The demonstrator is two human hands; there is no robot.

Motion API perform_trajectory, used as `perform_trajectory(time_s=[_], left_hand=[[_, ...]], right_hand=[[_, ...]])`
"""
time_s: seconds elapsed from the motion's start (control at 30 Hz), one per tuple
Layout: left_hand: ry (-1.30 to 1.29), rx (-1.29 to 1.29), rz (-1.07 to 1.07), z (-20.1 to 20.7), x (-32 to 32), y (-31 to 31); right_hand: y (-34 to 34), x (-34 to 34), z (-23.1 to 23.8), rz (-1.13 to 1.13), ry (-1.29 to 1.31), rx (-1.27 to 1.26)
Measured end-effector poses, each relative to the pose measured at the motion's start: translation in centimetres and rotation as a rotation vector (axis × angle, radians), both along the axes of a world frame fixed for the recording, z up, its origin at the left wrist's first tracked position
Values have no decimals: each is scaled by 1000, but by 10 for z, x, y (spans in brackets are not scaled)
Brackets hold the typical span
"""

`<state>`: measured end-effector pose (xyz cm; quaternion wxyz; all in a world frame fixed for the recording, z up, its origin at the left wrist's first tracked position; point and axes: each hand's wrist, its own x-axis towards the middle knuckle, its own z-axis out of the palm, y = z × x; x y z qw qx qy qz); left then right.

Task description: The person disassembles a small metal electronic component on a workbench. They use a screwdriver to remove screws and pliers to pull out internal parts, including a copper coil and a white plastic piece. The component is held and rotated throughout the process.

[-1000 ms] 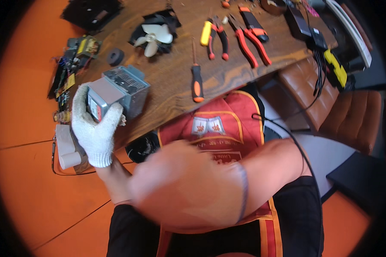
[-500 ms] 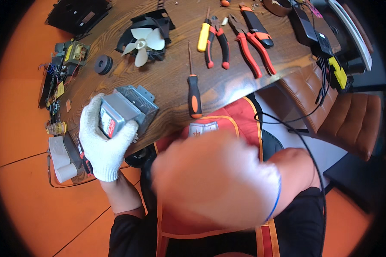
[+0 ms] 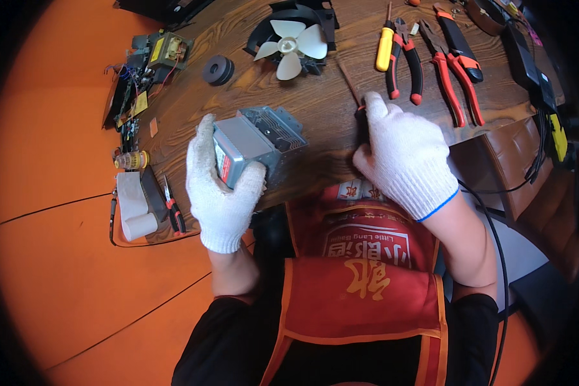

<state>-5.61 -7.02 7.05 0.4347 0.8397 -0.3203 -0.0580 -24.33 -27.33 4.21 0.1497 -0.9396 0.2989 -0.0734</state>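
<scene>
My left hand [image 3: 222, 193], in a white knit glove, grips a silver metal magnetron [image 3: 254, 138] by its boxy end, thumb on the near side and fingers on the far side. Its flanged plate points right, over the wooden table. My right hand [image 3: 405, 148], gloved the same way, is closed over the handle of a screwdriver [image 3: 352, 83] lying near the table's front edge. The shaft points away to the far left; most of the dark handle is hidden under the glove.
Beyond lie a fan [image 3: 289, 46] with white blades, a black ring [image 3: 217, 69], a yellow screwdriver [image 3: 385, 48], cutters [image 3: 405, 64], red-handled pliers [image 3: 453, 80] and a utility knife [image 3: 458, 42]. Circuit parts [image 3: 135, 96] line the left edge. A brown chair [image 3: 495, 161] stands right.
My right hand has moved from in front of the apron up to the screwdriver and taken hold of its handle. My left hand keeps the magnetron; the view has shifted.
</scene>
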Motion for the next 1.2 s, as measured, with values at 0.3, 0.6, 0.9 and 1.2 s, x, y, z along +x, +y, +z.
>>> perform_trajectory(time_s=[0.3,0.6,0.9,1.2], left_hand=[[21,-39,-19,-4,-6,-5],[139,-37,51,2,-18,-14],[190,-58,59,-1,-15,-14],[167,-94,5,-10,-14,-15]], right_hand=[[10,-31,-6,-5,-191,34],[9,-47,7,52,-384,349],[3,-60,31,315,-326,166],[-4,-56,29,454,-368,-45]])
